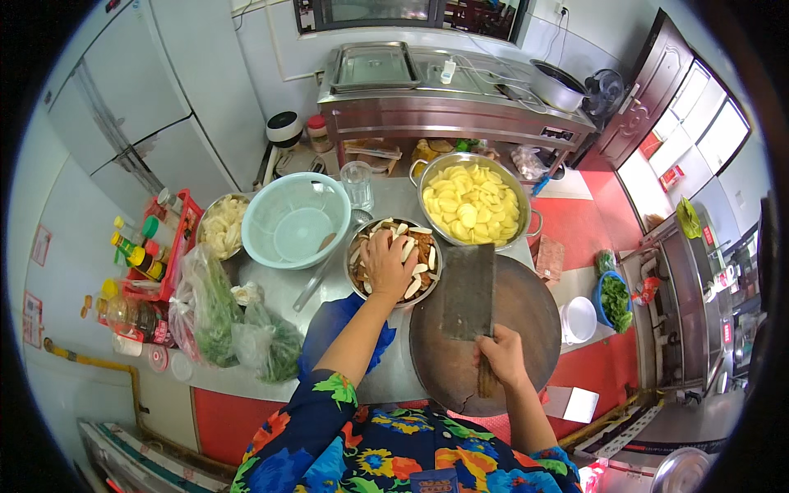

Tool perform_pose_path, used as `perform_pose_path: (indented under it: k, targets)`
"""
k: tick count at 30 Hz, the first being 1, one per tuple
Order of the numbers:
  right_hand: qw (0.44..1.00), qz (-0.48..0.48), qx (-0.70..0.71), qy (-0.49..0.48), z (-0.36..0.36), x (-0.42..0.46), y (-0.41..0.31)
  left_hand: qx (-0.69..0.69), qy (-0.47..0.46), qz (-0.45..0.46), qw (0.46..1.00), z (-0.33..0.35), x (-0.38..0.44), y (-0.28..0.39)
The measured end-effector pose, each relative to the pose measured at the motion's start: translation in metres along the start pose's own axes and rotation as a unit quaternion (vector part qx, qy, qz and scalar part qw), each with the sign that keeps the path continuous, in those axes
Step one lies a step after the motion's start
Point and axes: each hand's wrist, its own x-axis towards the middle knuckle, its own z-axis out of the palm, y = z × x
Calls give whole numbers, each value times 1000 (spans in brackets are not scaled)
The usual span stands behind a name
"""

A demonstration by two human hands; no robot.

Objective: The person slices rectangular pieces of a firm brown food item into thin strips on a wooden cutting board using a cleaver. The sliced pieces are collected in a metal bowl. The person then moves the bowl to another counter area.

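Observation:
My right hand (504, 354) grips the wooden handle of a broad cleaver (470, 289). The dark blade lies flat-side up over the far left part of a round wooden chopping board (530, 314). With fingers spread, my left hand (385, 262) reaches down into a metal bowl (394, 305) filled with white sliced strips (420, 269) and brown pieces. Its fingertips are partly hidden among the strips, so I cannot tell whether they hold any. Beyond the board stands a two-handled metal colander (527, 212) heaped with yellow slices, which look like potato (471, 206).
A pale blue plastic basin (296, 222) and a slotted metal spoon (312, 288) sit left of the bowl. Farther left are bagged greens (216, 314), a bowl of pale pieces (223, 225) and a red basket (185, 240) of bottles. A blue plastic bag (336, 326) lies under my left forearm.

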Motion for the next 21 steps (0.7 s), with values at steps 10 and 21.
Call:
perform_pose_path:
  k: [10,21]
  targets:
    - [980,85,153,93,-38,-49,50,-227,48,-137,963,-74,78,-73]
    - [953,150,211,160,-40,-79,118,-192,-506,-212,814,-45,83,-205]
